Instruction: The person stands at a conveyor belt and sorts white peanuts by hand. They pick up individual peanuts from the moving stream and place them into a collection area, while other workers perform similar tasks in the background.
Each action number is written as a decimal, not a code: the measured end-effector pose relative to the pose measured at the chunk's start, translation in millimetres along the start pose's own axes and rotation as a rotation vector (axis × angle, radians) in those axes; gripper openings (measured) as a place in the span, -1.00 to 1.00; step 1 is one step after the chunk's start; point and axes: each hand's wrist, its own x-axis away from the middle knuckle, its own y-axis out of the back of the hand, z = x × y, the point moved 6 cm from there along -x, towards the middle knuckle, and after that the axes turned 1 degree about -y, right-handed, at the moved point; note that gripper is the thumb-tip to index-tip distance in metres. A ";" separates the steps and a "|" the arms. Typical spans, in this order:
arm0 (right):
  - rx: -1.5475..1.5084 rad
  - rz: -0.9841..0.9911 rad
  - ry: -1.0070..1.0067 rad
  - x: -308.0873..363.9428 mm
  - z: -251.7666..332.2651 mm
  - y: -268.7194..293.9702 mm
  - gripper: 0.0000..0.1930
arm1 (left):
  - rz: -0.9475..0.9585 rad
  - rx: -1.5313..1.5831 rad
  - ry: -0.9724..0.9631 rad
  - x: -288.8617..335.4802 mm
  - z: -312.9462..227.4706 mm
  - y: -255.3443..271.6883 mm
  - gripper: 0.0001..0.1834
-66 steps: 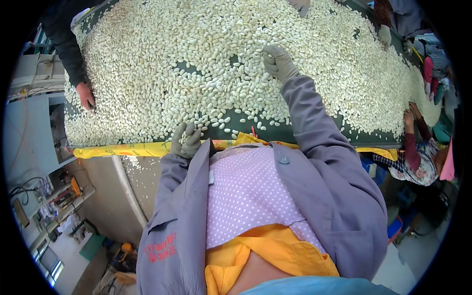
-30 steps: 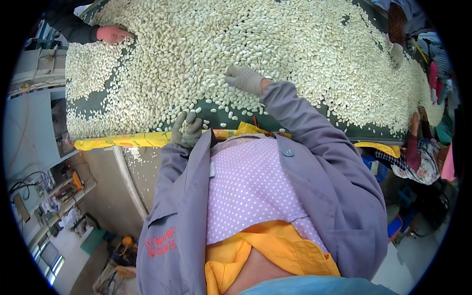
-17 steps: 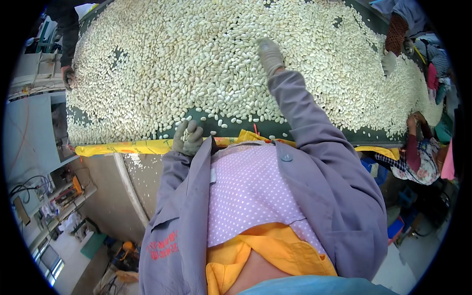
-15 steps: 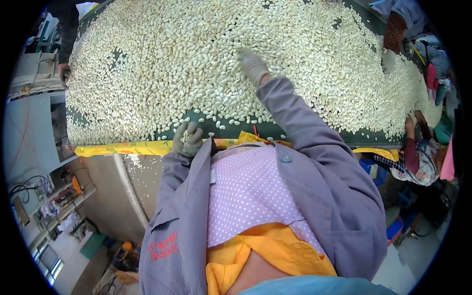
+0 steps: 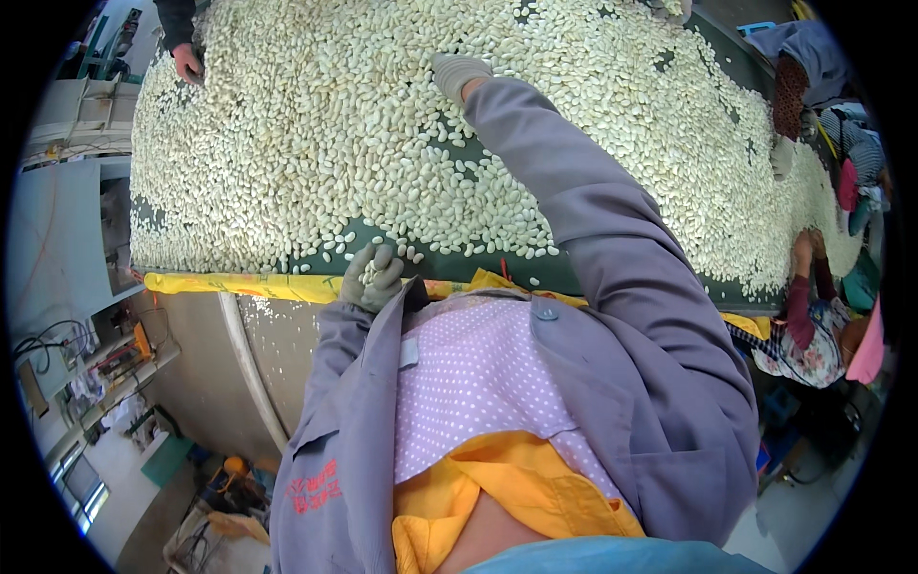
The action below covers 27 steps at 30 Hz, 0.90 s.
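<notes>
A thick spread of white beans [image 5: 325, 134] covers the dark green table [image 5: 454, 266]. My left hand [image 5: 373, 277], in a grey glove, is by the table's near edge, palm turned up. Its fingers curl over a few white beans that show in the palm. Far out across the spread, my right hand [image 5: 461, 77], gloved in grey, rests on the beans with its back up. The fingertips point away to the left, and the back of the glove hides most of how they are bent.
Yellow cloth [image 5: 239, 285] lines the near table edge. At the far left another person's hand [image 5: 187, 63] touches the beans. People work along the right side, one with bare hands [image 5: 808, 247] in the beans. A pale leg [image 5: 251, 373] slants down below the table.
My right hand has moved farther away and slightly left over the beans. Dark table patches have opened in the middle. The person's hand at the left has moved farther away. My left hand stays nearly in place.
</notes>
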 end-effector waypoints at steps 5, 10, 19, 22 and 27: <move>0.008 0.049 0.052 1.8 -2.7 -12.0 -0.66 | 0.043 -0.014 0.000 -7.6 11.2 5.1 -0.59; 0.087 0.101 0.062 14.0 -23.5 -20.3 -0.67 | 0.123 -0.035 0.034 -18.3 22.5 -2.6 -0.59; -0.300 0.207 -0.227 58.4 -69.7 -35.0 -0.37 | 0.195 0.019 0.117 -31.1 47.9 -20.9 -0.61; -0.641 0.228 -0.123 75.6 -87.1 -54.8 -0.54 | 0.189 0.015 0.100 -32.1 55.4 -21.3 -0.60; -2.343 0.532 0.031 156.2 -132.7 -58.3 -0.88 | 0.209 0.035 0.138 -41.6 69.4 -23.6 -0.61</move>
